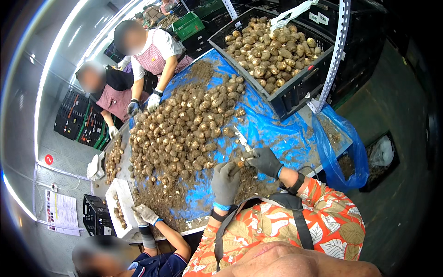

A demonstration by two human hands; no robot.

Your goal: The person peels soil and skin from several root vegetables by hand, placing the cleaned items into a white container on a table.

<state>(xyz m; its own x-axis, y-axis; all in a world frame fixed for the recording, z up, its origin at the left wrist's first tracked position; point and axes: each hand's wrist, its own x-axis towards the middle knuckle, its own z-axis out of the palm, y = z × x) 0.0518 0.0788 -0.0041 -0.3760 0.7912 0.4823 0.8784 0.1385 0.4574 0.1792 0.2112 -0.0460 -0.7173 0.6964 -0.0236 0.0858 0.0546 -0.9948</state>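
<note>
My right hand [265,162], in a grey work glove, grips a knife [241,137] whose blade points up and away from me. In my left hand [225,182], gloved the same way, a small taro corm [240,164] is pinched at the fingertips. Both hands are close together over the near side of the table, with the corm between them. A large heap of brown, hairy taro corms [180,128] lies just beyond on a blue plastic sheet [258,121]. Root fibres and soil [251,185] are scattered beneath my hands.
A black crate [290,98] full of corms stands at the back right beside a perforated metal post [334,59]. A blue plastic bag [360,166] hangs at the right edge. Co-workers' gloved hands [154,102] [147,214] are across and to the left, near a white foam box [119,194].
</note>
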